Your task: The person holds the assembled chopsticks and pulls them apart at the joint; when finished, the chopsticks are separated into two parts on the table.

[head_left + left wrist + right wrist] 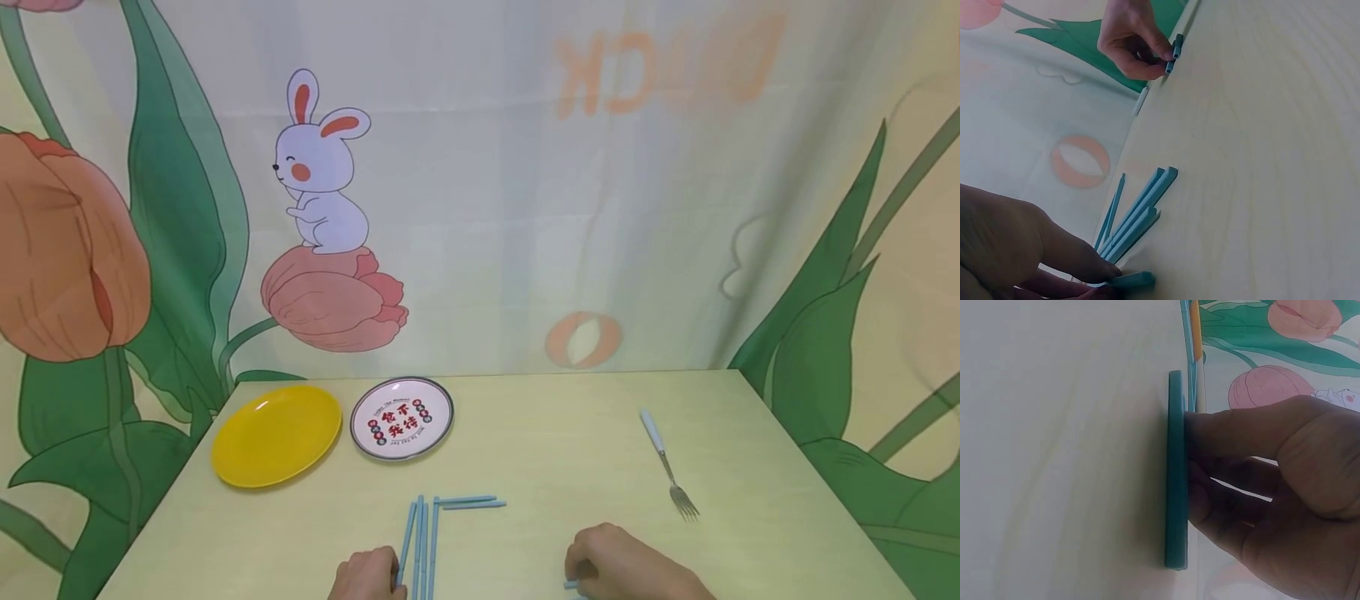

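Observation:
Low in the head view, my left hand (367, 575) is beside several light blue chopsticks (422, 533) that lie lengthwise side by side. In the left wrist view its thumb and fingers pinch one blue chopstick (1138, 280). Two more chopsticks (471, 501) lie crosswise at the far ends of that group. My right hand (630, 567) is low, right of centre, apart from the group. It pinches two blue chopsticks (1172, 57), whose ends show in the left wrist view; from the right wrist, one chopstick (1175, 487) shows lying along the tabletop at the fingertips.
A yellow plate (276, 437) sits at the table's back left, with a smaller white plate (402, 417) bearing printed characters to its right. On the right lies a fork (663, 454) with a white handle. A printed curtain (480, 208) hangs behind the table.

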The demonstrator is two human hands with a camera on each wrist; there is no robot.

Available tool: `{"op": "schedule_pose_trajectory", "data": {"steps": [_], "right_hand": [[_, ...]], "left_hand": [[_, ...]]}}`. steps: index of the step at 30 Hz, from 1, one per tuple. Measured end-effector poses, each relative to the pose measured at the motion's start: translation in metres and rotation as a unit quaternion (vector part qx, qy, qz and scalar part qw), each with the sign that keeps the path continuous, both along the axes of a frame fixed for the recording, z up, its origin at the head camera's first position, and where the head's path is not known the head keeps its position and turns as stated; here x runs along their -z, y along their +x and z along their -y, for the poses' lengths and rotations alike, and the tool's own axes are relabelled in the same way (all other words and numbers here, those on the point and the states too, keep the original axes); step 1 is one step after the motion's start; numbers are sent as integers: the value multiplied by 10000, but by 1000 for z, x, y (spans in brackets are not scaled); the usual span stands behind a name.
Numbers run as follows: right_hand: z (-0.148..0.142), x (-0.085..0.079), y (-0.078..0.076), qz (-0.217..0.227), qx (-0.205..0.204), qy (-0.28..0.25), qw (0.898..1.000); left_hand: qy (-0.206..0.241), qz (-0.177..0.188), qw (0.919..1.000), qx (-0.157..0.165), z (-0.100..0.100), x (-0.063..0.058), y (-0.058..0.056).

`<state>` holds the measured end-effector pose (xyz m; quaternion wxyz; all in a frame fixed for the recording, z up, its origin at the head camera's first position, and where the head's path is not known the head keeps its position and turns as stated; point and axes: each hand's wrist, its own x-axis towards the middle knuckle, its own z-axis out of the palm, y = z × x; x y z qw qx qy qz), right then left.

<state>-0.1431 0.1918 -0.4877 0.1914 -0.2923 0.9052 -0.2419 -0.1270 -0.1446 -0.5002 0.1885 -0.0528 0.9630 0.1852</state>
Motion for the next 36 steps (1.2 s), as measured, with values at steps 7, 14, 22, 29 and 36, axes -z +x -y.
{"op": "schedule_pose_trajectory", "data": {"steps": [7, 14, 22, 29, 36], "right_hand": [[-1, -1, 0, -113, -126, 9, 9999], [-2, -1, -2, -370, -209, -180, 9989], [-1, -3, -4, -1080, -330, -649, 9915], [-1, -10, -10, -1076, -77, -677, 9919], [0, -21, -12, -1539, -133, -897, 9839]], "left_hand": [[118, 51, 9999, 17, 7, 0, -1], [308, -542, 9980, -86, 13, -8, 1], [288, -946, 9951, 87, 14, -16, -3], [428, -1169, 9916, 359, 13, -24, -10], [368, -1628, 9837, 669, 12, -32, -20]]}}
